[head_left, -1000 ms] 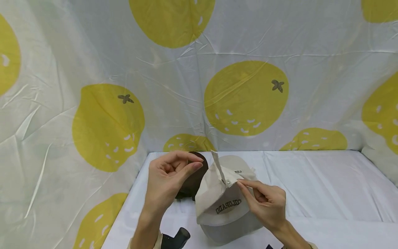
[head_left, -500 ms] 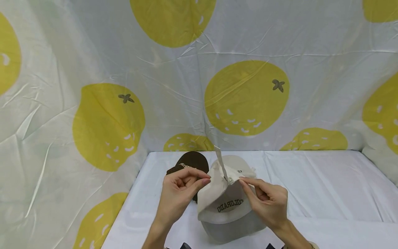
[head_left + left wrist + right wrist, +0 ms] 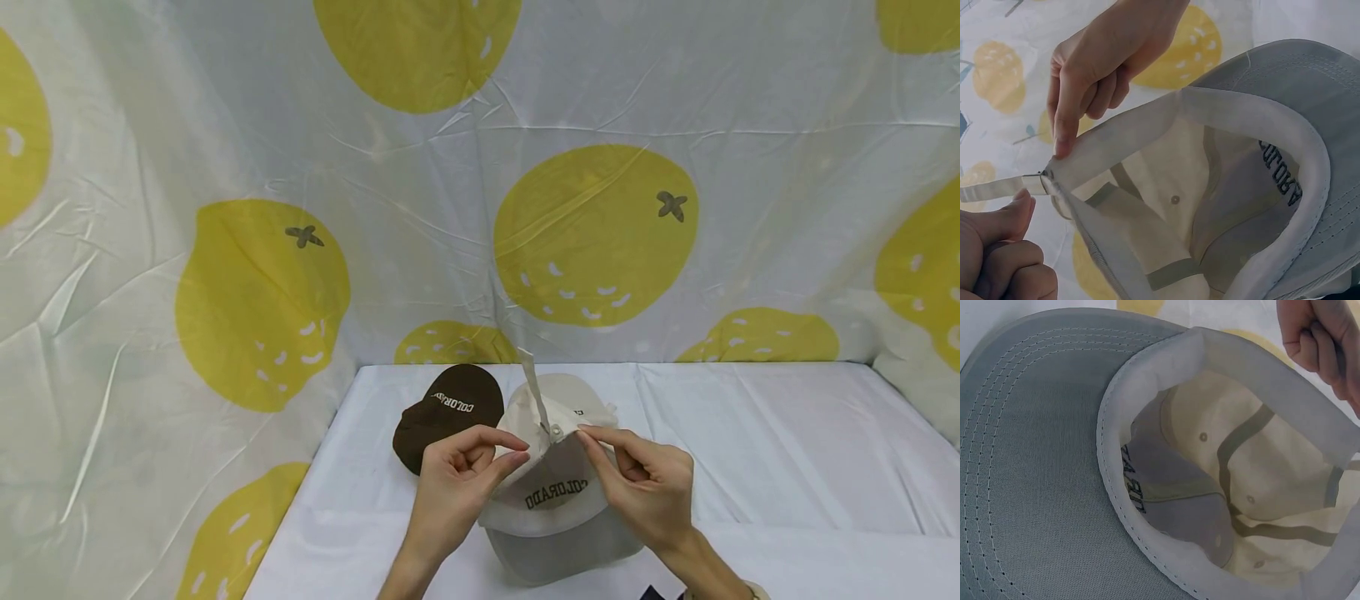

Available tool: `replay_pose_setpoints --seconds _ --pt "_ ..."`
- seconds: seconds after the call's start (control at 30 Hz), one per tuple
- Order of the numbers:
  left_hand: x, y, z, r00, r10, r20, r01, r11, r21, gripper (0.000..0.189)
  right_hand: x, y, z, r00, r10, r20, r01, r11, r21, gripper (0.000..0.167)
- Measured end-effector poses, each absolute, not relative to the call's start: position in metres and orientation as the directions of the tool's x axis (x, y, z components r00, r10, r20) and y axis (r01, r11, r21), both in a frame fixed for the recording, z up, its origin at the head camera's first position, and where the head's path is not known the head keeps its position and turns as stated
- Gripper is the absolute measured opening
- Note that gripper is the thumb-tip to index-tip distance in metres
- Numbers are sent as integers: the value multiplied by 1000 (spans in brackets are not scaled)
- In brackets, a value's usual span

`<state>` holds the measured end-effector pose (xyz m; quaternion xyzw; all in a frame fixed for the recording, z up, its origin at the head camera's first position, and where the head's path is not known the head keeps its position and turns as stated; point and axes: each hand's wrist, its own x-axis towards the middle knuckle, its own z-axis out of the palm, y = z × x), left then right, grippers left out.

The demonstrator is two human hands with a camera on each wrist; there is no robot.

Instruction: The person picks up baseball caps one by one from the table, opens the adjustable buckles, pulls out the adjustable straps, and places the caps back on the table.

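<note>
A cream baseball cap [image 3: 555, 525] with a grey underbrim is held up, its inside showing and dark COLORADO stitching visible in reverse. My right hand [image 3: 648, 479] pinches its back edge, beside the metal buckle [image 3: 1035, 183]. From the buckle a narrow strap [image 3: 534, 387] sticks up loose. My left hand [image 3: 461, 479] is close to the cap's left back edge, thumb and forefinger slightly apart, other fingers curled. Its thumb [image 3: 1019, 209] appears just by the strap in the left wrist view; contact is unclear. The right wrist view shows the cap's lining [image 3: 1241, 425], not the right fingers.
A brown COLORADO cap [image 3: 450, 408] lies at the back left of the white-covered table [image 3: 787, 450]. Behind the held cap, partly hidden, is another cream cap [image 3: 573, 392]. A lemon-print curtain [image 3: 420, 233] hangs along the back and sides.
My left hand has moved right and down toward the cap's back edge, uncovering the brown cap. The right hand keeps its pinch and hardly moves.
</note>
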<state>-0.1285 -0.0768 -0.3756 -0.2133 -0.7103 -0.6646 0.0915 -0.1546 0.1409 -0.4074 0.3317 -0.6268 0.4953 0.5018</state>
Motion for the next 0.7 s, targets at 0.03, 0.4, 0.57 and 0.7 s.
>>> replay_pose_setpoints --seconds 0.03,0.4,0.57,0.7 --pt "-128 -76 -377 -891 180 417 429 27 903 11 -155 141 -407 -277 82 957 -912 291 -288 6" --pt "-127 -61 -394 -727 113 678 687 128 715 20 -152 140 -403 -277 80 958 -903 318 -288 20" --pt "-128 -53 -398 -644 76 761 761 173 626 23 -150 139 -402 -278 80 957 -903 318 -288 26" --pt "-129 -49 -403 -600 42 799 790 186 584 24 -150 139 -402 -279 79 957 -903 319 -289 30"
